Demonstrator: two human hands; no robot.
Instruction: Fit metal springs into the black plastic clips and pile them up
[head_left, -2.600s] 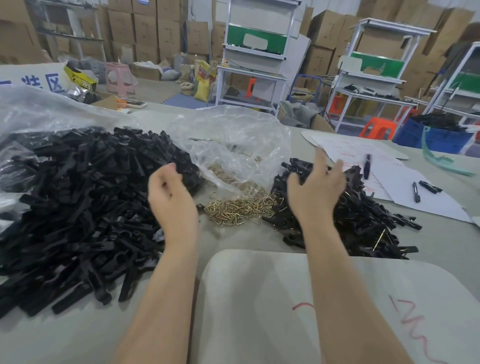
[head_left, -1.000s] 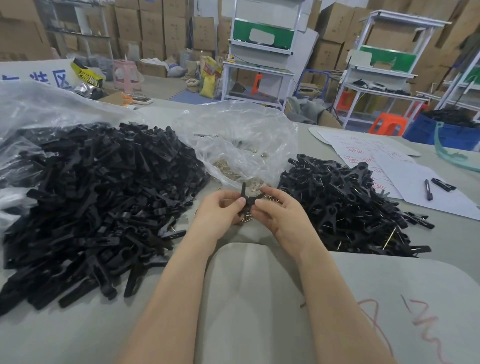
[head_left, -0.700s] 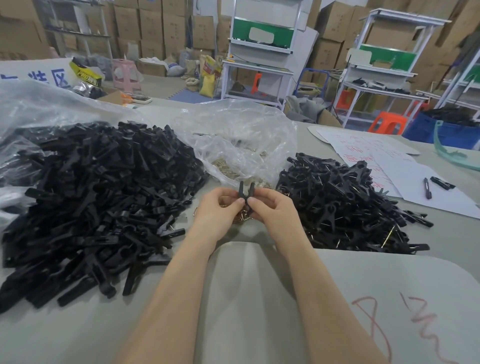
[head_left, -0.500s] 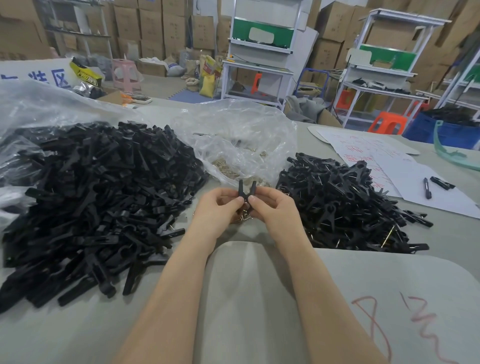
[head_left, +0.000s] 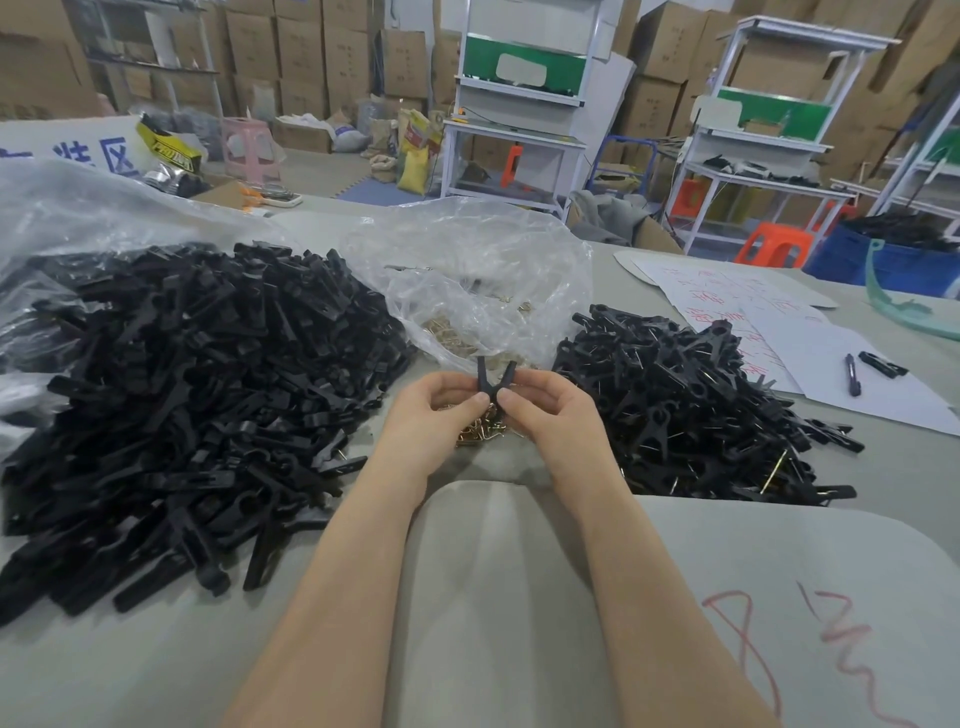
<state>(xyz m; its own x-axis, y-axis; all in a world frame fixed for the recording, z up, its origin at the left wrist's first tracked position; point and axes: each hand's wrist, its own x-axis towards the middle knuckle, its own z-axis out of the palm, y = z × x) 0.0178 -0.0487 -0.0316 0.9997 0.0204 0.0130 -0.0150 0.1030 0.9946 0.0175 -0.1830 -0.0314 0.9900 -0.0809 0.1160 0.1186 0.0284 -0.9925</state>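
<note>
My left hand (head_left: 434, 415) and my right hand (head_left: 553, 410) meet at the table's middle and together pinch one black plastic clip (head_left: 493, 376), its two arms spread upward in a V. Under the hands lies a small heap of brass springs (head_left: 480, 428), partly hidden by my fingers. A large heap of loose black clip halves (head_left: 197, 395) fills the left. On the right sits a pile of assembled clips (head_left: 691, 410) with spring ends showing.
A clear plastic bag (head_left: 483, 280) holding more springs lies behind my hands. White sheets with red writing (head_left: 769, 332) and two pens (head_left: 865, 369) lie at the right. A grey board with red marks (head_left: 675, 613) covers the table's near edge. Shelves and cartons stand behind.
My hands came together from the piles and took up one clip. In the last second they raised it slightly and its arms turned upright into a V.
</note>
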